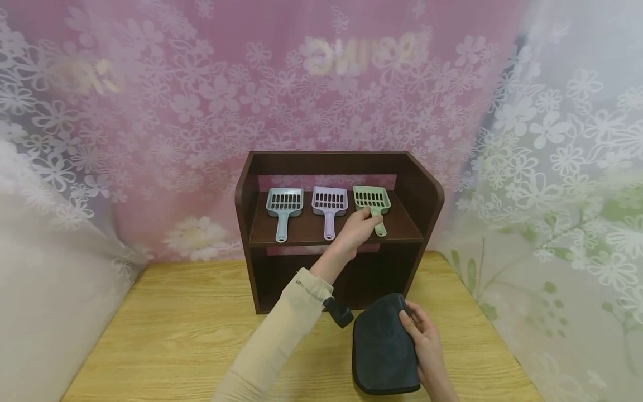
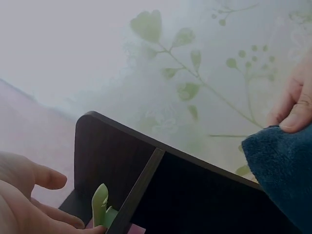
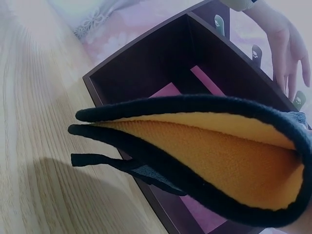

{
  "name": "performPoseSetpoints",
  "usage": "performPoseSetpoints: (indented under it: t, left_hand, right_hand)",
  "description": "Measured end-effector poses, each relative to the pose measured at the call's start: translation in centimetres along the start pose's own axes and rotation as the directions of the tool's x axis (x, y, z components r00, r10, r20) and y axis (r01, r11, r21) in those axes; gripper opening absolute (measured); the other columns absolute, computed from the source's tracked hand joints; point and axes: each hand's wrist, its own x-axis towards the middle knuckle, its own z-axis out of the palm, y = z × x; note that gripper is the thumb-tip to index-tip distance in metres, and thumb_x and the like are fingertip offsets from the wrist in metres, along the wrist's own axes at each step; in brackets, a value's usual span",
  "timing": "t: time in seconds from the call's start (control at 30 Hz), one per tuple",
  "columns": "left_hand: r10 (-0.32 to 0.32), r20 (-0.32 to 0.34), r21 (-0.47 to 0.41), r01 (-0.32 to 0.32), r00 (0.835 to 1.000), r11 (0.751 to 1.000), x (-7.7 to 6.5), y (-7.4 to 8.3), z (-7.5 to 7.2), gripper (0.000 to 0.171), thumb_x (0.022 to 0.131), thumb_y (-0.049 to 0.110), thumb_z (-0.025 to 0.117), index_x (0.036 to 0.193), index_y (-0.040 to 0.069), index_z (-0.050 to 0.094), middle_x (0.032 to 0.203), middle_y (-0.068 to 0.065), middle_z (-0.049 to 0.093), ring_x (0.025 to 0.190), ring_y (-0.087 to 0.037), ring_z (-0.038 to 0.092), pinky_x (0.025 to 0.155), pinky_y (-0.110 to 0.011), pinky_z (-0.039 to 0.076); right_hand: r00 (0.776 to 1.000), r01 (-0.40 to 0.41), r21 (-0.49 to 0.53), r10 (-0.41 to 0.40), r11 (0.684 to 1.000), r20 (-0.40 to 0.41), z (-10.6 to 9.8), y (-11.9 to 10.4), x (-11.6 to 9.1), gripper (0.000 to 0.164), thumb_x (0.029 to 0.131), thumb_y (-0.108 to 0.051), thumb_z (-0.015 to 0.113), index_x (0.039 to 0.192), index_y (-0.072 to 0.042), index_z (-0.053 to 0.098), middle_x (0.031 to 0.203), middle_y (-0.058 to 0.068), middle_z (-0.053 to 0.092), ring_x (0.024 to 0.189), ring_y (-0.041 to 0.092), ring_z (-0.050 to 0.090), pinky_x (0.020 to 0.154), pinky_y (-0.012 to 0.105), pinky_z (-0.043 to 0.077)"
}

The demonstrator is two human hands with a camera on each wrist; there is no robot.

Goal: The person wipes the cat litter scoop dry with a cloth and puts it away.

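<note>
My left hand (image 1: 358, 228) reaches over the shelf to the green litter scoop (image 1: 380, 229), its fingers overlapping the scoop's neck in the head view. In the left wrist view the fingers stretch loosely out beside the scoop's upturned handle (image 2: 99, 204), with the thumb apart from it. Lower down at the right, my right hand (image 1: 427, 349) pinches the edge of a folded dark blue cloth (image 1: 384, 349), thumb on the near face. The cloth's fold opens onto a yellow-orange inner side (image 3: 234, 168), trimmed in black. Left of the green scoop lie a lavender scoop (image 1: 329, 220) and a light blue scoop (image 1: 283, 221).
A dark brown two-tier shelf (image 1: 429, 209) stands on the wood-grain table (image 1: 196, 335), scoops on its upper board, handles toward me. Its lower compartment lies beneath my left forearm. Flowered curtains (image 1: 166, 128) hang behind and on both sides.
</note>
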Motion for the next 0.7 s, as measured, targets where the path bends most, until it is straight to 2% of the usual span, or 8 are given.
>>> performPoseSetpoints:
  t: [0.07,0.13,0.23,0.3,0.37,0.53,0.63,0.7]
  left_hand:
    - [0.039,-0.023,0.052,-0.038,0.999,0.998,-0.8,0.0,-0.1,0.059,0.106,0.023,0.051,0.157,0.003,0.031,0.159,-0.018,0.036,0.148,-0.030,0.034,0.118,-0.048,0.032]
    - [0.103,-0.050,0.110,-0.097,0.993,0.989,-1.5,-0.1,-0.3,0.055,0.106,0.023,0.052,0.156,0.005,0.036,0.156,-0.017,0.041,0.143,-0.029,0.042,0.113,-0.047,0.039]
    - [0.194,-0.092,0.177,-0.175,0.977,0.968,-2.6,-0.1,-0.6,0.048,0.105,0.020,0.053,0.152,0.009,0.045,0.151,-0.013,0.049,0.135,-0.025,0.051,0.106,-0.043,0.046]
    - [0.241,-0.111,0.188,-0.218,0.964,0.958,-3.2,-0.2,-1.0,0.043,0.105,0.019,0.054,0.146,0.010,0.051,0.146,-0.011,0.054,0.129,-0.023,0.056,0.102,-0.040,0.049]
    - [0.278,-0.120,0.180,-0.255,0.953,0.950,-3.9,-0.2,-1.4,0.037,0.105,0.016,0.055,0.141,0.010,0.056,0.139,-0.010,0.060,0.123,-0.021,0.060,0.099,-0.036,0.051]
    - [0.332,-0.115,0.062,-0.327,0.936,0.943,-5.6,-0.7,-2.8,0.026,0.105,0.011,0.055,0.130,0.005,0.062,0.121,-0.015,0.068,0.110,-0.031,0.066,0.094,-0.037,0.055]
    - [0.345,-0.101,0.019,-0.345,0.933,0.939,-6.6,-1.3,-3.7,0.023,0.105,0.010,0.055,0.125,0.004,0.065,0.114,-0.017,0.071,0.101,-0.036,0.067,0.089,-0.038,0.057]
    - [0.347,-0.089,0.020,-0.346,0.934,0.938,-7.3,-1.8,-4.4,0.022,0.106,0.011,0.054,0.122,0.003,0.066,0.110,-0.017,0.072,0.095,-0.036,0.066,0.084,-0.034,0.057]
  right_hand:
    - [1.000,-0.004,-0.009,0.004,1.000,0.006,0.2,0.0,0.1,0.023,0.106,-0.009,0.052,0.128,-0.005,0.058,0.113,-0.004,0.069,0.093,0.013,0.069,0.073,0.029,0.059]
    - [1.000,-0.011,-0.031,0.011,0.999,0.001,0.4,0.0,0.1,0.024,0.106,-0.010,0.053,0.129,-0.004,0.057,0.113,-0.004,0.069,0.095,0.013,0.069,0.074,0.029,0.058]
    - [1.000,-0.018,-0.059,0.018,0.998,-0.005,0.8,-0.1,0.2,0.026,0.106,-0.011,0.055,0.130,-0.002,0.056,0.112,-0.004,0.069,0.096,0.012,0.068,0.075,0.028,0.058]
    - [1.000,-0.022,-0.077,0.022,0.997,-0.007,1.1,-0.1,0.4,0.026,0.105,-0.012,0.056,0.130,-0.002,0.056,0.111,-0.005,0.069,0.096,0.011,0.067,0.075,0.028,0.058]
    - [1.000,-0.026,-0.085,0.026,0.996,-0.003,1.3,0.0,0.5,0.026,0.105,-0.013,0.056,0.129,-0.003,0.057,0.109,-0.005,0.069,0.095,0.011,0.067,0.075,0.028,0.058]
    - [0.998,-0.066,-0.122,0.067,0.990,-0.001,1.7,0.6,1.4,0.031,0.105,-0.018,0.058,0.131,-0.002,0.055,0.110,-0.006,0.069,0.093,0.012,0.068,0.075,0.029,0.058]
    - [0.995,-0.095,-0.226,0.089,0.969,-0.038,1.3,1.3,2.2,0.037,0.103,-0.024,0.062,0.133,-0.002,0.056,0.110,-0.009,0.068,0.093,0.010,0.067,0.076,0.027,0.057]
    - [0.994,-0.106,-0.336,0.088,0.936,-0.068,0.7,1.7,2.8,0.040,0.102,-0.027,0.064,0.133,-0.003,0.058,0.112,-0.008,0.068,0.092,0.006,0.066,0.076,0.025,0.055]
